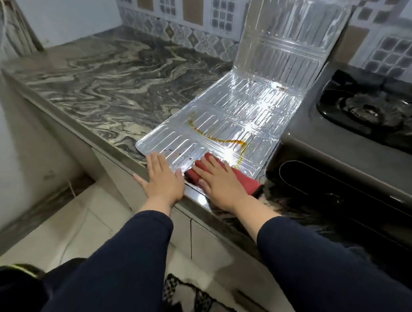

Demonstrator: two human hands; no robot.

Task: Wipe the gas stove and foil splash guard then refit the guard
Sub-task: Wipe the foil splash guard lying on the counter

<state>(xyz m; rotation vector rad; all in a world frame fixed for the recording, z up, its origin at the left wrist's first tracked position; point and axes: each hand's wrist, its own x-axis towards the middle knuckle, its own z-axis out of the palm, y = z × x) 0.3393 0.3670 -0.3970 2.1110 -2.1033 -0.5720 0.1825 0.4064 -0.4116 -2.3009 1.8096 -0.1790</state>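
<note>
The foil splash guard [252,104] lies on the marble counter left of the gas stove [358,132], with its far panel bent up against the tiled wall. A brown oily streak [213,133] curves across its flat panel. My left hand [161,176] lies flat with fingers spread on the guard's near left corner. Flat on a red cloth [243,177], my right hand [219,179] presses it onto the guard's near edge.
The marble counter [94,85] stretches away to the left and back. A black burner [371,109] sits on the stove at right. Patterned tiles [191,19] cover the wall behind. Floor and a patterned mat [194,298] lie below the counter edge.
</note>
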